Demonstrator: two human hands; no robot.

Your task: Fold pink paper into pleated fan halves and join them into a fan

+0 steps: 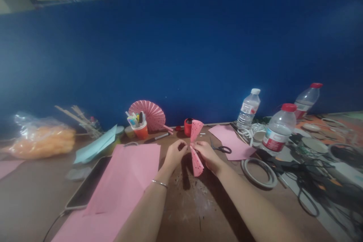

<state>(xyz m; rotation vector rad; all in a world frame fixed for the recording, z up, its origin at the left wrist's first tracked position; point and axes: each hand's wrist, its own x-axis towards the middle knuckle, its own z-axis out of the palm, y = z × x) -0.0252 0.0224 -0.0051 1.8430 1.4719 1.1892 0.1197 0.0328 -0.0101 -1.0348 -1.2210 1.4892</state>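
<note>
A pleated pink paper (197, 164) dotted with small holes stands upright over the table, drawn in at its middle so both ends flare out. The fingers of my right hand (209, 155) are closed on that narrow middle. Just left of the paper, and apart from it, my left hand (176, 152) has its thumb and fingertips brought together; anything between them is too small to make out. Behind the paper stands a red roll of tape (188, 127). Scissors with black handles (224, 149) lie right of my right hand.
Pink sheets (133, 174) and a dark tablet (89, 185) cover the left. Behind are an orange cup of pens (141, 132) and a finished pink paper fan (150, 113). Bottles (279, 126), a tape ring (259, 174) and tangled cables (309, 189) crowd the right. A blue wall (181, 53) rises behind.
</note>
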